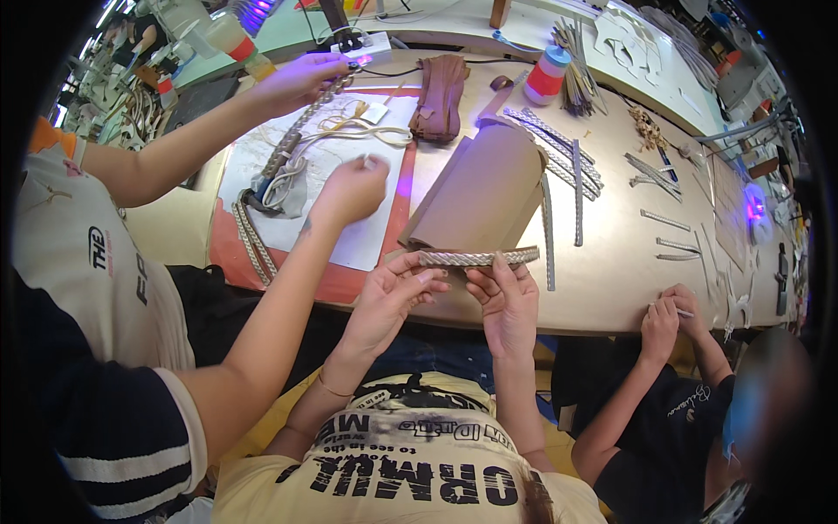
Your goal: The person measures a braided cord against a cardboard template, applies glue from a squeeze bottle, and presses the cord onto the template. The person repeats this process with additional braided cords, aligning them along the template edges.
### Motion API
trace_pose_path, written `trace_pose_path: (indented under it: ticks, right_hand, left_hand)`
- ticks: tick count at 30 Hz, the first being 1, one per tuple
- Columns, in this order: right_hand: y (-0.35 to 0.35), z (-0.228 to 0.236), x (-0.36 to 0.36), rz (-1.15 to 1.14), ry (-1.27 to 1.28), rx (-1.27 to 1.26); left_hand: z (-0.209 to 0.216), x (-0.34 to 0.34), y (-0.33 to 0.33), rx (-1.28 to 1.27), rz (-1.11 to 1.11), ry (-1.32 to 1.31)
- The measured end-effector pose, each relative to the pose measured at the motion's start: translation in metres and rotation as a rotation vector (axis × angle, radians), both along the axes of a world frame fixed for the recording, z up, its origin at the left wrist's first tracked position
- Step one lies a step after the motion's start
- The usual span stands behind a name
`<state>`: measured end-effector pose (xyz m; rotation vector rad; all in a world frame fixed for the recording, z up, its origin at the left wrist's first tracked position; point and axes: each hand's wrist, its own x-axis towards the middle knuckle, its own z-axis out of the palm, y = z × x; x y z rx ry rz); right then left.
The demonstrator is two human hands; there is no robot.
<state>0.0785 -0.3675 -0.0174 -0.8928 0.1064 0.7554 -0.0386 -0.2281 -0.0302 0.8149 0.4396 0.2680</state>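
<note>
A grey-beige braided strap is stretched level between my two hands, in front of the table's near edge. My left hand pinches its left end, thumb and fingers closed on it. Toward the other end, my right hand grips the strap with thumb and fingertips, and a short piece sticks out past them. Just beyond the strap lies a curved bundle of brown sheet material. Right of that bundle, several similar braided straps lie on the table.
At left, a co-worker's hand holds a long braided strap over a white sheet. Another co-worker's hands work at the right edge. A red-banded bottle and folded brown strips stand farther back. Short straps lie right.
</note>
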Motion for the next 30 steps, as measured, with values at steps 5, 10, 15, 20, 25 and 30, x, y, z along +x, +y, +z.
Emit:
trace_pose_path:
  ticks: [5, 10, 15, 20, 25, 30]
  right_hand:
    - [-0.004, 0.006, -0.001, -0.009, -0.144, -0.126]
    - [-0.006, 0.009, -0.005, -0.003, -0.167, -0.164]
    - [-0.010, 0.012, -0.010, -0.002, -0.264, -0.143]
    - [-0.013, 0.008, -0.008, 0.003, -0.304, -0.205]
    - [-0.015, 0.003, -0.010, -0.110, -0.359, -0.230]
    - [-0.015, 0.003, -0.014, -0.165, -0.371, -0.278]
  left_hand:
    - [0.007, 0.006, -0.007, 0.183, 0.027, -0.005]
    - [0.016, 0.018, -0.023, 0.226, 0.045, 0.045]
    - [0.012, 0.016, -0.023, 0.448, 0.005, 0.078]
    - [0.006, 0.014, -0.033, 0.246, -0.026, 0.065]
    - [0.012, 0.016, -0.045, 0.223, 0.016, 0.076]
    - [0.012, 0.015, -0.051, 0.292, 0.034, 0.119]
